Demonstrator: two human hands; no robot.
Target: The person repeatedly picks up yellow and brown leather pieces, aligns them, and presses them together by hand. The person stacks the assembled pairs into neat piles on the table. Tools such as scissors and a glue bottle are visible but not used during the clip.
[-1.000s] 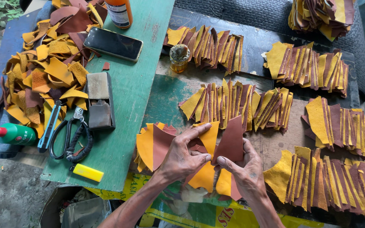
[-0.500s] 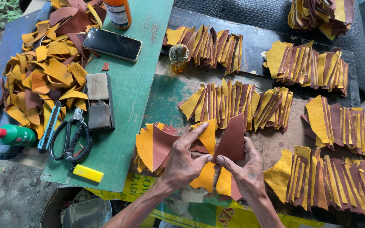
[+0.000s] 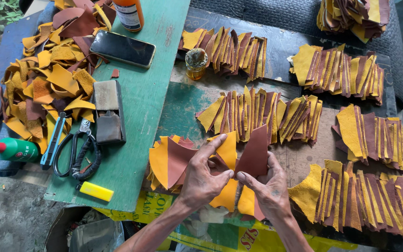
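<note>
Both hands, left (image 3: 202, 179) and right (image 3: 267, 186), pinch thin leather pieces (image 3: 243, 154) at their edges — light and floppy-looking, best gripped near the points.

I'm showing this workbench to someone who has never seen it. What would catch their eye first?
Probably the two hands at the bottom centre: the left hand and right hand pinch a yellow leather piece and a brown leather piece together. Around them, rows of fanned yellow and brown cut pieces cover the right side. At far left lies a loose heap of leather scraps, beside a green board carrying scissors and a phone.
</note>
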